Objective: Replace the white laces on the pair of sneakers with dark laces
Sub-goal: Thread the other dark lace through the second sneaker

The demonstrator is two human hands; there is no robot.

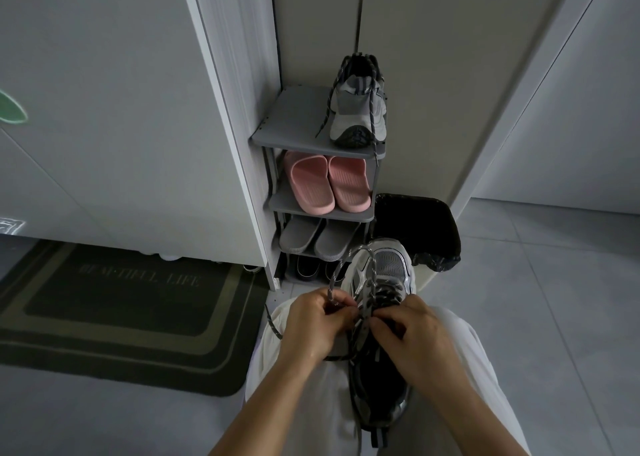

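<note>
A grey and silver sneaker [388,272] lies between my knees, toe pointing away from me. A dark speckled lace [341,267] loops up from its eyelets. My left hand [317,324] pinches that lace beside the left row of eyelets. My right hand [410,334] pinches the lace at the tongue on the right side. The second sneaker [360,109] stands on top of the grey shoe rack [287,123], with dark laces hanging loose over the shelf edge.
The rack holds pink slippers [329,185], grey slippers [318,236] and dark shoes below. A black-lined bin [419,227] stands right of the rack. A dark doormat [128,313] lies at the left. Pale tiled floor spreads to the right.
</note>
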